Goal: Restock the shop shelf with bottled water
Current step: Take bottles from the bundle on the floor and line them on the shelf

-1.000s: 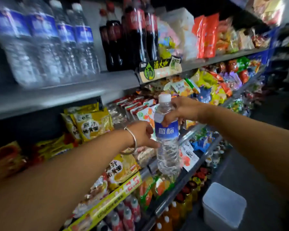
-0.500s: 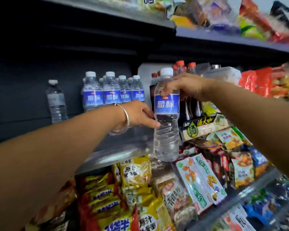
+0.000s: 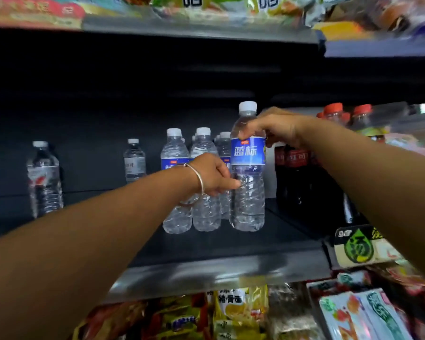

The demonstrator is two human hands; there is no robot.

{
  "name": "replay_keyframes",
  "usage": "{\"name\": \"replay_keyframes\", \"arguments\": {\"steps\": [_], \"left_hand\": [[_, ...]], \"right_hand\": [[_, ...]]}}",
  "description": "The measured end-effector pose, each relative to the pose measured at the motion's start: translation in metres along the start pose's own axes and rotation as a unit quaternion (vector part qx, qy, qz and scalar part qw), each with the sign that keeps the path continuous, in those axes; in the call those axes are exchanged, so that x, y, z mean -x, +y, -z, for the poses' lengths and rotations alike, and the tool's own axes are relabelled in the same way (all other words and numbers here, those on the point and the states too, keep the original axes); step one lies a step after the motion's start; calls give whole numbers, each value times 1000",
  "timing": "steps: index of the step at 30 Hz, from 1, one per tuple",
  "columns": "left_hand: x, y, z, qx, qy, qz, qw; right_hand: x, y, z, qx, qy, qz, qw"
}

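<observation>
A clear water bottle [image 3: 247,192] with a blue label and white cap stands upright on the dark shelf [image 3: 219,268], at the right end of a group of like bottles [image 3: 204,212]. My right hand [image 3: 275,128] grips its shoulder just under the cap. My left hand [image 3: 214,175], with a silver bangle at the wrist, holds the bottle's middle from the left, fingers curled against it. The bottle's base looks to be on the shelf board.
Two other water bottles [image 3: 44,177] stand apart at the shelf's left. Dark cola bottles [image 3: 297,173] with red caps stand right of the held bottle. Snack packets [image 3: 236,312] fill the shelf below and the one above. A green-marked price tag [image 3: 358,246] hangs at the right.
Both hands have carried the bottle up from the lower snack shelves and in over the water shelf, beside the other bottles. My view has tilted upward.
</observation>
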State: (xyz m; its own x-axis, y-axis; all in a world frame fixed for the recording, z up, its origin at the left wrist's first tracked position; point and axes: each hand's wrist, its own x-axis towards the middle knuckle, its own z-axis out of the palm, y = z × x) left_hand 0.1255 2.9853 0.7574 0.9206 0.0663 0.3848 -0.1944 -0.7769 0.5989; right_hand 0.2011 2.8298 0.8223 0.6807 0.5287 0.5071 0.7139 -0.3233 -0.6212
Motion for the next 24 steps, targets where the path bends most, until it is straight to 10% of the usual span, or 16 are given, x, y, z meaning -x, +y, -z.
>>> {"name": "replay_keyframes", "arguments": {"steps": [24], "left_hand": [[-22,-5,-31,4,84,146,986]], "right_hand": [[-45,44,-26,1,-5,-16,1000]]}}
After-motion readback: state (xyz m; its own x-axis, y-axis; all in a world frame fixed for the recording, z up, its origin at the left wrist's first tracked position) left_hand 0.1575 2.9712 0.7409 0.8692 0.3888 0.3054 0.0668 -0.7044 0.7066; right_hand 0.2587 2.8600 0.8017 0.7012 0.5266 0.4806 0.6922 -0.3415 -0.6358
